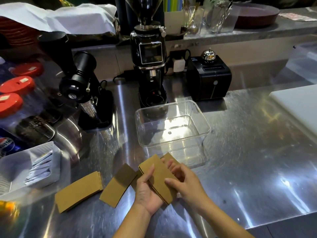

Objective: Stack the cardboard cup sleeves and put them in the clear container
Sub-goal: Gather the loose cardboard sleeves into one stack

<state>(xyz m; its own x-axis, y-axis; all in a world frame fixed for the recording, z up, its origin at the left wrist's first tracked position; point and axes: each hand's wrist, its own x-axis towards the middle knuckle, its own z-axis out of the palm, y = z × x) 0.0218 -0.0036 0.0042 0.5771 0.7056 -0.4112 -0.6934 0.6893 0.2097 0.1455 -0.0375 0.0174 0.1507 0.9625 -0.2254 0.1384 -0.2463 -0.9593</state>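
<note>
A stack of flat brown cardboard cup sleeves (160, 176) rests in my left hand (145, 191), thumb across the top. My right hand (184, 183) grips the stack's right edge, fingers curled under it. Another sleeve (169, 158) pokes out behind the stack. Two more sleeves lie flat on the steel counter to the left: one (78, 190) far left, one (118, 185) tilted beside my left hand. The clear container (205, 129) stands empty just beyond my hands.
Behind the container stand a black coffee grinder (151, 66), a smaller grinder (82, 86) and a black box with a bell (208, 78). Red-lidded jars (16, 85) and a white tray of sachets (39, 167) fill the left. A white cutting board (298, 103) lies right.
</note>
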